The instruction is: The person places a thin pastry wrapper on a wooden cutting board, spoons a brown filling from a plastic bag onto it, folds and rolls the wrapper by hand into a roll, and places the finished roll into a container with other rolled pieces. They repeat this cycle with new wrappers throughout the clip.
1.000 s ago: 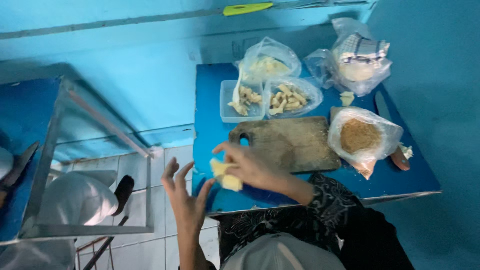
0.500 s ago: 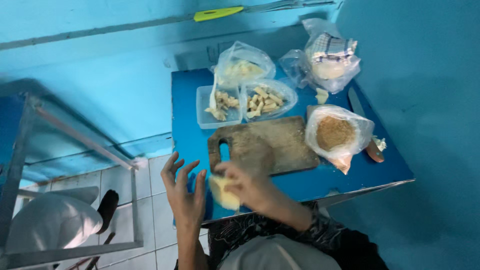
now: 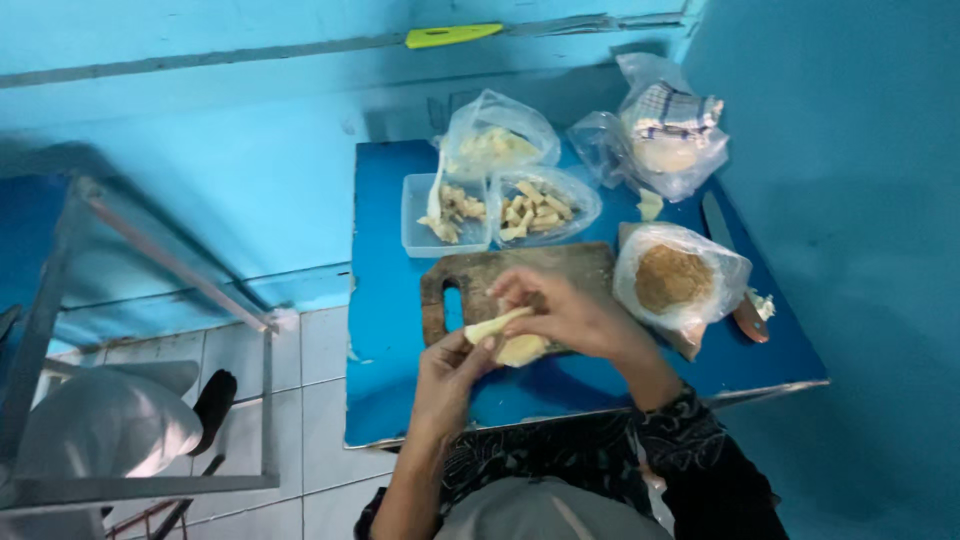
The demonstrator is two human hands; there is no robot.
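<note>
1. Blue counter (image 3: 400,400) against a blue wall, bearing a wooden cutting board (image 3: 560,275).
2. Left hand (image 3: 452,372) and right hand (image 3: 570,315) together grasp a pale piece, possibly dough (image 3: 510,338), above the board's near edge.

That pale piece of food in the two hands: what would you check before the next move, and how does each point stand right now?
1. Pale piece of food held by both hands: ok; left hand grips from below, right hand from above.
2. Food held over the blue table, not the floor: ok.
3. Bare space on the wooden cutting board: ok.
4. Clear tub of cut pieces open: ok.
5. Knife away from the hands: ok, at the table's right edge.
6. Bag of brown crumbs open: cannot tell.
</note>
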